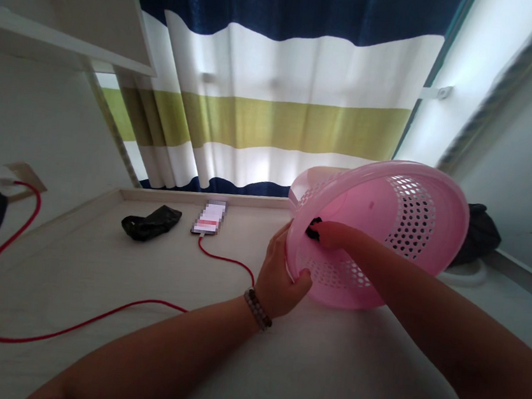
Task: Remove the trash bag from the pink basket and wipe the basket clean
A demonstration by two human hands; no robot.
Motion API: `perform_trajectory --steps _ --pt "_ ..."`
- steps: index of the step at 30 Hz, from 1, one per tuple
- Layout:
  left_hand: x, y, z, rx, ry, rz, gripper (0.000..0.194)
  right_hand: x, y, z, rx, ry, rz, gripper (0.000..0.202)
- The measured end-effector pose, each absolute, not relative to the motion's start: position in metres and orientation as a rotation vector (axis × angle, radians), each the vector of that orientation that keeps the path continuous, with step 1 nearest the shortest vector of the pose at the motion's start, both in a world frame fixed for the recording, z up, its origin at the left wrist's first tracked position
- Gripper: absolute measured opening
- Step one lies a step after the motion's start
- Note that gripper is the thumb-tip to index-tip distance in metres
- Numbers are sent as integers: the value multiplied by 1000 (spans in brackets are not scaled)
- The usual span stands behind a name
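Note:
A pink plastic basket [384, 174] with rows of holes in its wall is tilted on its side, its mouth facing me. My left hand [281, 278] grips the near left rim, thumb inside and fingers round the outside. My right hand [332, 234] reaches deep into the basket, its fingers closed on a small black cloth or rag [313, 228] against the inner wall. Part of that black thing is hidden by the hand, so its exact kind is unclear.
On the white desk [151, 276] lie a folded black plastic bag [150, 223] and a phone [209, 217] on a red cable [89, 320]. Behind the basket, at right, sits a dark bag [480, 233]. A striped curtain [275, 117] hangs at the back; a power strip [9, 180] is at left.

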State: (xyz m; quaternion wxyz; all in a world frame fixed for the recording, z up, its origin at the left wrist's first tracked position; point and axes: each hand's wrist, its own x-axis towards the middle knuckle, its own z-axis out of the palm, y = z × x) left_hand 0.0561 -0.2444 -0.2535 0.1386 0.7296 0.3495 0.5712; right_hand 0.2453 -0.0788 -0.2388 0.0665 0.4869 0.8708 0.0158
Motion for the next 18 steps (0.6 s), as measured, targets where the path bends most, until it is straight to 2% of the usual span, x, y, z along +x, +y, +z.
perform_trajectory --steps 6,13,18 --pt "54 -241 -256 2030 1053 1662 76 221 -68 -252 1640 2568 13 52" --pt "55 -236 -258 1976 1107 1688 93 215 -60 -272 1823 2696 -3 49" --pt "56 -228 -264 1866 1157 1682 83 204 -60 -273 1961 2642 -76 53"
